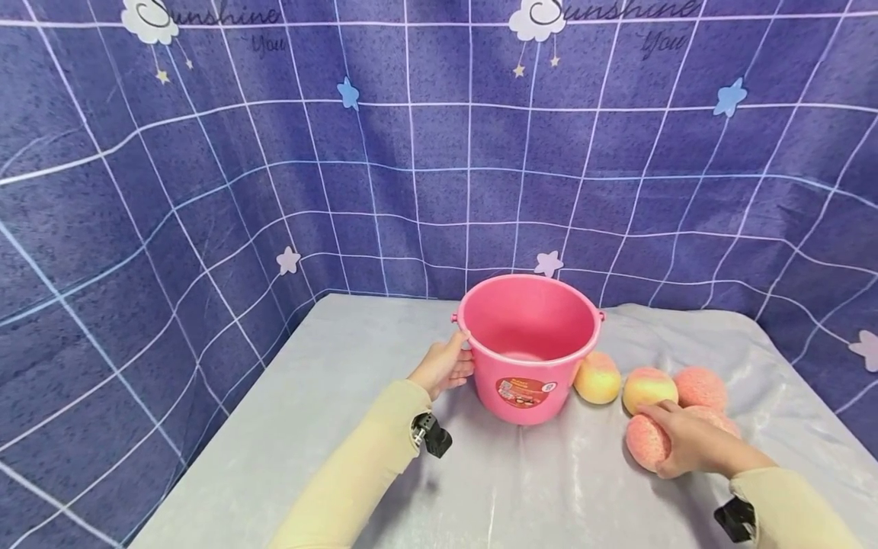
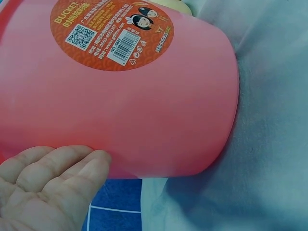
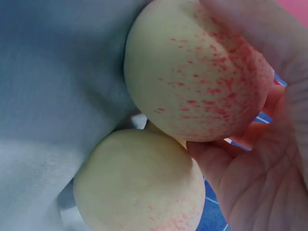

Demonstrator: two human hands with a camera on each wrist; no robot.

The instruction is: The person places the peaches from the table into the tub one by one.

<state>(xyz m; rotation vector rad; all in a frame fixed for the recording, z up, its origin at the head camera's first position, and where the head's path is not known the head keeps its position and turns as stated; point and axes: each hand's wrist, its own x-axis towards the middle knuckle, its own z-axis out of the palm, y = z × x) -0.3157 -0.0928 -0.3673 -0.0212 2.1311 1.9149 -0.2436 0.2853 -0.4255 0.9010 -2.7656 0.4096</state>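
A pink bucket [image 1: 521,393] stands upright on the cloth-covered table, its inside bare in the head view. My left hand [image 1: 444,366] holds it by the left of its rim, the thumb at the rim and the fingers [image 2: 62,168] bent against the outer wall. To the right of the bucket my right hand [image 1: 693,442] grips a speckled pink peach [image 1: 646,442], fingers and thumb around it. In the right wrist view this peach [image 3: 192,77] appears to touch the cloth. Another pale peach [image 3: 139,183] lies beside it, close to the palm.
Two yellow-and-pink peaches [image 1: 598,379] lie between the bucket and my right hand, one against the bucket's side. A pink peach [image 1: 701,387] and one partly hidden peach [image 1: 716,419] lie behind the right hand. A blue checked curtain [image 1: 439,152] hangs along the table's back and sides.
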